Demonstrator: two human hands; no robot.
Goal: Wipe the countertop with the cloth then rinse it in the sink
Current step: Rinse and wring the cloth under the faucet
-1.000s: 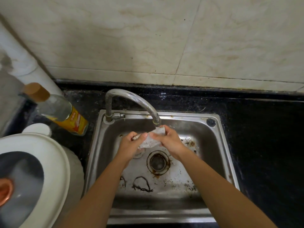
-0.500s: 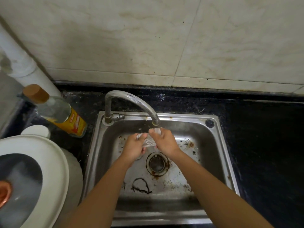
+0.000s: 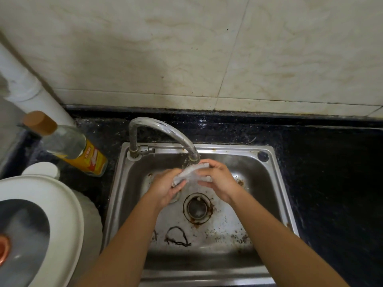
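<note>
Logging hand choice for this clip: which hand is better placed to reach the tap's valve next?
Left, probably. Both grip the cloth under the spout, but the left hand is nearer the valve; the right hand would have to cross over it.

Bare left hand [image 3: 164, 188] and right hand [image 3: 220, 183], unsleeved forearms [image 3: 124, 241].

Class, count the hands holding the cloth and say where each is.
2. The left hand grips the cloth's lower-left end over the sink; the right hand grips its upper-right end, just below the faucet spout. No others show.
</note>
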